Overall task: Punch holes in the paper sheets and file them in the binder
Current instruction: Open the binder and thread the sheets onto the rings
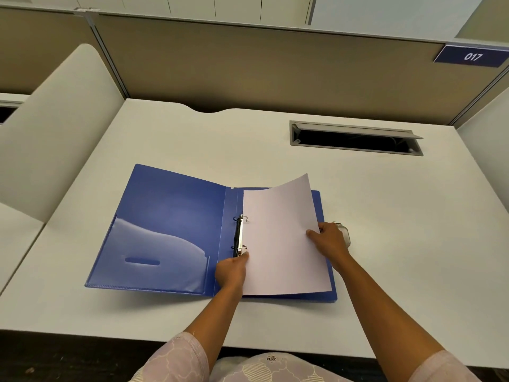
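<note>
A blue binder (170, 216) lies open on the white desk, with its metal ring mechanism (239, 237) standing near the spine and the rings open. A white paper sheet (281, 238) rests over the binder's right half, its far corner curling upward. My left hand (231, 271) pinches the sheet's left edge beside the lower ring. My right hand (330, 241) grips the sheet's right edge. A small hole punch (344, 232) sits just behind my right hand, mostly hidden.
The white desk (385, 257) has a grey cable tray opening (355, 137) at the back right. Beige partition walls enclose the back and left. A blue sign reading 017 (472, 56) hangs at the upper right.
</note>
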`<action>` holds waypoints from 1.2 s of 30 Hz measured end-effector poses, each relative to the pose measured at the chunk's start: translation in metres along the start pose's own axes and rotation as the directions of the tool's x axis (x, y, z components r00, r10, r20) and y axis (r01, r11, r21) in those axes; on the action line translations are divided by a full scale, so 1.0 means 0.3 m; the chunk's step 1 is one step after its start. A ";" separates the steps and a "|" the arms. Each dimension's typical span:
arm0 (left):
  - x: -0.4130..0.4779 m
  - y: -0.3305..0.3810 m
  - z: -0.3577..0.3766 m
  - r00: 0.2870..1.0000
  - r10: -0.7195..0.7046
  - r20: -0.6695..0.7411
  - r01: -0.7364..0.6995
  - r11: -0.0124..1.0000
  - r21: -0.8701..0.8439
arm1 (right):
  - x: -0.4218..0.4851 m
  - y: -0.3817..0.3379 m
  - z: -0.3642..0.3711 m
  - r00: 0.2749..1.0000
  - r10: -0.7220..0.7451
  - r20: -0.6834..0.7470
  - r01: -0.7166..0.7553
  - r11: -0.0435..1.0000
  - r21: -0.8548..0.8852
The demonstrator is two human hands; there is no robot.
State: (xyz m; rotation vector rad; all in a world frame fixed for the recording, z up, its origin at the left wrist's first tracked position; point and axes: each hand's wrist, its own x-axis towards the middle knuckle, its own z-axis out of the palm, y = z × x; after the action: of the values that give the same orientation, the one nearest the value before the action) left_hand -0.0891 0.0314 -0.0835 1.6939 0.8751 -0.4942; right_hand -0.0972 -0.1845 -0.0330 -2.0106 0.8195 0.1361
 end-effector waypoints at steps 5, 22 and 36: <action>-0.006 -0.025 -0.038 0.972 0.233 -0.032 -0.223 0.956 0.192 | -0.001 0.056 0.024 0.999 0.004 -0.032 -0.007 0.995 -0.099; 0.013 -0.026 -0.068 0.918 0.396 -0.037 -0.320 0.790 0.523 | -0.012 0.136 0.085 0.986 -0.129 -0.104 0.108 0.977 -0.186; 0.027 -0.029 -0.064 0.907 0.419 0.034 -0.351 0.711 0.609 | 0.014 0.161 0.103 0.984 -0.146 -0.105 0.130 0.981 -0.144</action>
State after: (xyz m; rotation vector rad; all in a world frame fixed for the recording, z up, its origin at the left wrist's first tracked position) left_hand -0.0928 0.0530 -0.0891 2.4486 0.4112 -0.4158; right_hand -0.1160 -0.1785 -0.0871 -2.2143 0.7563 -0.0034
